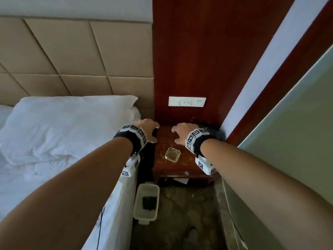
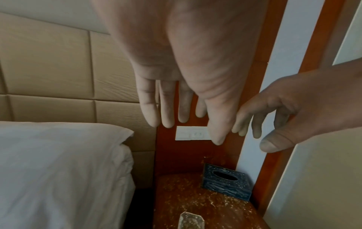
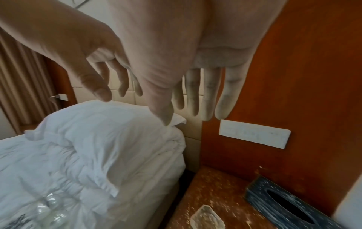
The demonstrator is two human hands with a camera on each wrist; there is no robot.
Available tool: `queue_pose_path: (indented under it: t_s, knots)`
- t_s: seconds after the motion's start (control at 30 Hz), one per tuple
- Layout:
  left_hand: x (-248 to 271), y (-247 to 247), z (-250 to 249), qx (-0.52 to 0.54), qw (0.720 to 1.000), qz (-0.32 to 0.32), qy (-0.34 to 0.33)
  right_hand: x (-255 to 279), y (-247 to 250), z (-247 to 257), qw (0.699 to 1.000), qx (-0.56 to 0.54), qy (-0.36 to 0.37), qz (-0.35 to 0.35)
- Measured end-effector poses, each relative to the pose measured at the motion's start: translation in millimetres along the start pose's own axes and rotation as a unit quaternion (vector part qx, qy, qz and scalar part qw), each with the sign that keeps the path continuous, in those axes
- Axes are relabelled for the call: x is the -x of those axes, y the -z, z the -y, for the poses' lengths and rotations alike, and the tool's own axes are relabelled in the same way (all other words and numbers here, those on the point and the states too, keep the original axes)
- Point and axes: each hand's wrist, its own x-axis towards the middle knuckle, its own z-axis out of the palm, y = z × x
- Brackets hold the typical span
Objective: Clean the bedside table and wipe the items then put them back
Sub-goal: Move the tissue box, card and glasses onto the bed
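Observation:
The wooden bedside table [image 1: 187, 159] is speckled with pale dust and crumbs. A clear glass ashtray [image 1: 172, 154] sits near its front, also in the wrist views [image 2: 191, 221] [image 3: 207, 218]. A dark blue tissue box [image 2: 227, 182] [image 3: 290, 206] stands at the back right corner; in the head view my right hand mostly hides it. My left hand [image 1: 150, 130] [image 2: 184, 111] hovers over the table's back left edge, fingers straight and spread, holding nothing. My right hand [image 1: 180, 132] [image 3: 192, 99] hovers above the back middle, fingers loosely spread and empty.
A bed with a white pillow [image 1: 72, 127] borders the table on the left. A white switch panel [image 1: 187, 101] is on the wooden wall behind. A white waste bin [image 1: 146, 202] stands on the floor below. A frosted partition [image 1: 288, 141] closes the right side. Clear bottles [image 3: 45, 212] lie on the bed.

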Motion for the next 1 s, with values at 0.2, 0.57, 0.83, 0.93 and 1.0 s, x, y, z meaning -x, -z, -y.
queue_pose_path:
  t_s: [0.2,0.57,0.83,0.93,1.0]
  knots:
    - [-78.6,6.3,-83.6,-0.022,0.999,0.04,-0.021,10.3,-36.3,-122.2,0.996,-0.046,-0.055,0.055]
    - [-188.6,11.5,-149.1,-0.044,0.995,0.077,-0.048,-3.9,-85.0,-243.1,0.982,-0.118,-0.118,0.085]
    - [-310.9,-14.8,-152.2,-0.06,0.99,0.097,-0.085,-72.7,-123.6,-297.6,0.97,-0.149,-0.163,0.103]
    - [-365.7,-34.1,-152.0,-0.066,0.986,0.107,-0.108,-102.5,-145.1,-319.4,0.959,-0.17,-0.197,0.115]
    - [-400.3,-48.6,-149.8,-0.077,0.983,0.114,-0.123,-123.8,-162.3,-331.7,0.951,-0.18,-0.215,0.126]
